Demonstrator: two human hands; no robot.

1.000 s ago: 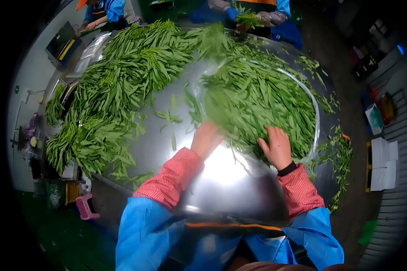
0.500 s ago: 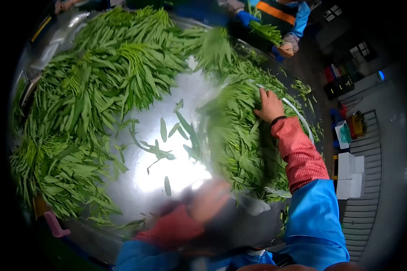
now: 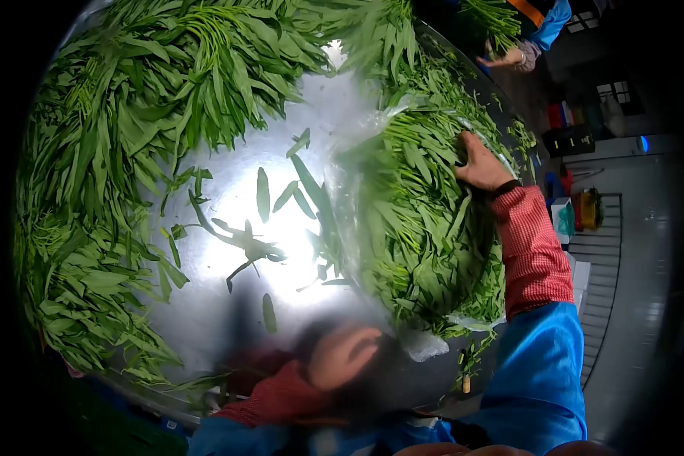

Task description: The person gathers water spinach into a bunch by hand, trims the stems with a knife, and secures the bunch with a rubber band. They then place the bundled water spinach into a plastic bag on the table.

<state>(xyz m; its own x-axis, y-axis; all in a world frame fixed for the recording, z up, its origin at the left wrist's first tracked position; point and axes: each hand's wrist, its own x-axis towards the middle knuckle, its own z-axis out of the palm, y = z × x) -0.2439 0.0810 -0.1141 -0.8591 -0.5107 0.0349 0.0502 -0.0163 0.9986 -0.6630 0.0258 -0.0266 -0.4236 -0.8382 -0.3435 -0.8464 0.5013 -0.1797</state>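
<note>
My right hand (image 3: 485, 163) lies open on the far right part of a heap of long-leaved greens that look like water spinach (image 3: 414, 205), its thumb and fingers apart. Clear plastic (image 3: 346, 205), apparently a bag, wraps around this heap. My left hand (image 3: 346, 357) is low in front of me near the plastic's lower edge. Motion smears it and its fingers seem curled, but I cannot make out anything in it. Loose leaves (image 3: 263, 195) and a broken sprig (image 3: 247, 245) lie on the shiny metal table (image 3: 205, 323) between the heaps.
Large piles of the same greens (image 3: 121, 129) cover the table's left and far sides. Across the table, a co-worker's hand (image 3: 509, 59) is beside a bunch of stems (image 3: 494, 23). Scraps (image 3: 520, 137) lie along the right edge. A metal grating (image 3: 604, 251) and white boxes (image 3: 579, 277) are on the right.
The view has shifted closer over the table. My right hand stays on the bagged greens. My left hand stays low by the bag, less blurred now. The co-worker's bunch sits nearer the top edge.
</note>
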